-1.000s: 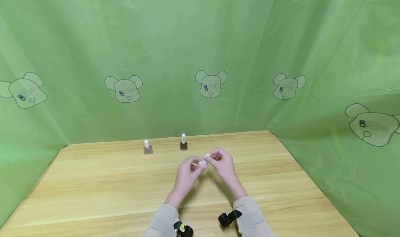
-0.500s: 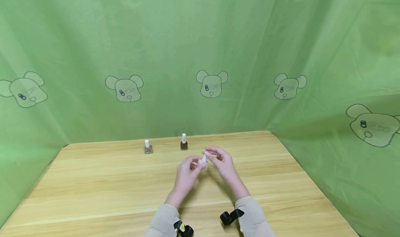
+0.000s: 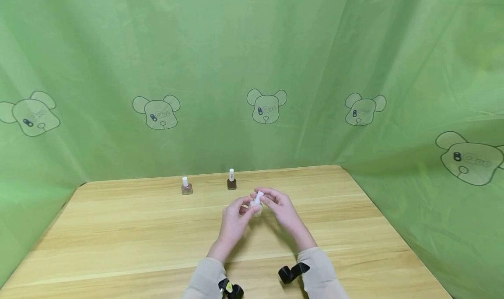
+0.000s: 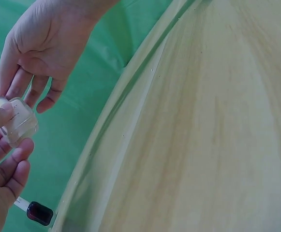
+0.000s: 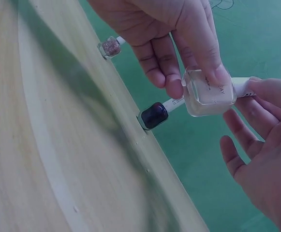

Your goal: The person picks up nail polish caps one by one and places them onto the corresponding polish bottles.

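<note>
Above the table, a clear nail polish bottle (image 5: 205, 104) with pale contents and a white cap (image 3: 258, 197) is held between both hands. My left hand (image 3: 233, 222) grips its glass body, the thumb flat on the printed face in the right wrist view. At the cap, my right hand (image 3: 284, 209) pinches with thumb and forefinger; its other fingers (image 5: 234, 157) stay off the bottle. The cap is on the bottle and leans slightly right in the head view. Part of the glass is hidden behind the left fingers.
Near the back edge of the wooden table (image 3: 138, 233) stand a dark nail polish bottle (image 3: 231, 184) and, to its left, a glittery pinkish one (image 3: 187, 188), both white-capped. A green curtain (image 3: 220, 49) with bear outlines hangs behind and to the sides.
The right fingers have shifted around the cap, which shows more of its length now. The right forearm has moved slightly right. The left hand keeps its grip; the other two bottles have not moved.
</note>
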The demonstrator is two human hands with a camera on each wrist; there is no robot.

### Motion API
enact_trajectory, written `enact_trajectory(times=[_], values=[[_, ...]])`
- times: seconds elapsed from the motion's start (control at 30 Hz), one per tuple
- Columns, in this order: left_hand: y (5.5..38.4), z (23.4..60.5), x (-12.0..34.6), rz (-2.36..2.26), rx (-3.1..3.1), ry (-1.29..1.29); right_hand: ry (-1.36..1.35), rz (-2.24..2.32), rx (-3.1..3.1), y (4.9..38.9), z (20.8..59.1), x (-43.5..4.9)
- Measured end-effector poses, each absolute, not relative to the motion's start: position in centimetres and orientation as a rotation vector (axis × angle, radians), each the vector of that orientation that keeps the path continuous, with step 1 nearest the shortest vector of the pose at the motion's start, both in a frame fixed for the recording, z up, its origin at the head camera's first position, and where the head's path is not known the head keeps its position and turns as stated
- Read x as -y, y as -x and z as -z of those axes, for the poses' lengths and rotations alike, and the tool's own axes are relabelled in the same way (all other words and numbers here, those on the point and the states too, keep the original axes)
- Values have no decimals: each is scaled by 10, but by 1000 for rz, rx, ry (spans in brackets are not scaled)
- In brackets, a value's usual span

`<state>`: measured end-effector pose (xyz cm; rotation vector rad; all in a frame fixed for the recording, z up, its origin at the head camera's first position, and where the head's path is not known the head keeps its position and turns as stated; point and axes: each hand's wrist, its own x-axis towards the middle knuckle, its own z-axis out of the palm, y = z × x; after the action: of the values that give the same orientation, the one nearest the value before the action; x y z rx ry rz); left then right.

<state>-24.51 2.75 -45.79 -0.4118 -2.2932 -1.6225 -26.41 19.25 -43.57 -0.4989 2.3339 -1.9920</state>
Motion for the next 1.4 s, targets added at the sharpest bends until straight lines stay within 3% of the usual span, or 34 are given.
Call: enact_trajectory(times=[0.8,1.07,1.4], values=[[244,460,-29,1522,2320,449,57,2042,-2578,265,433,-184],[242,460,-30,1532,2330,428,76,2042,-2577,264,434,-183],[242,460,-29,1576,2309,396,298,1980,-2604,267,439,-193]])
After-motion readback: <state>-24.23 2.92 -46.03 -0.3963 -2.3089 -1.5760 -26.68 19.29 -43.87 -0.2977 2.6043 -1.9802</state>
